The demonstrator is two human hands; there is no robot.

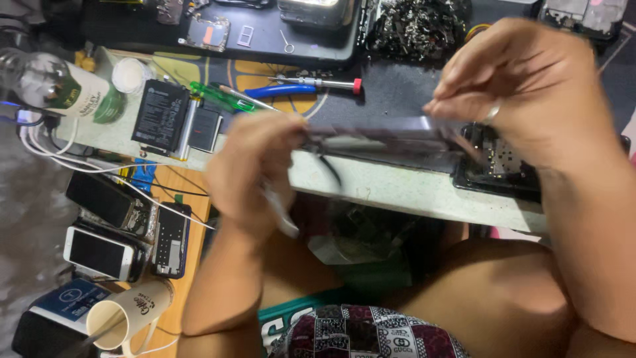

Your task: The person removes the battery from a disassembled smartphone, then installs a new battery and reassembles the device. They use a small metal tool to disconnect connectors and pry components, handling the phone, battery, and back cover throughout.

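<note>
Thin dark phone panel [391, 136] held up flat over the table edge [397, 189], pinched at both ends to keep it level. Left hand [255, 169] closed on the near end, also gripping a blurry thin tool. Right hand [523, 86] pinching the far end, right above an opened phone [497, 169]. Screwdrivers [311, 85] near behind

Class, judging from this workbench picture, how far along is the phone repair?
Done: an opened phone lies on the bench, a battery set aside. In hand: left hand and right hand hold a blurred thin panel between them. Left: the phone is not yet closed.
</note>
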